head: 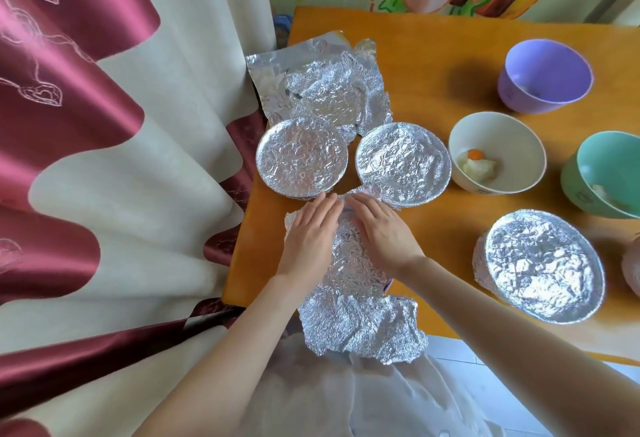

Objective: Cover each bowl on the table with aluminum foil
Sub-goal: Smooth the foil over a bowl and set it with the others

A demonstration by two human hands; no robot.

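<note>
a crinkled silver foil sheet (349, 263) lies over a bowl (388, 285) at the near edge of the table (433, 97). the left hand (310, 239) and the right hand (384, 232) press flat on it, fingers straight, grasping nothing. its long axis runs away from the person, and the near end hangs over the edge.

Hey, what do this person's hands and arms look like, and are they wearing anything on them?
The left hand and right hand wear no gloves, and no rings, watch or bracelet show. The left forearm and right forearm are uncovered, no sleeves in view. A white garment shows beneath them.
</note>
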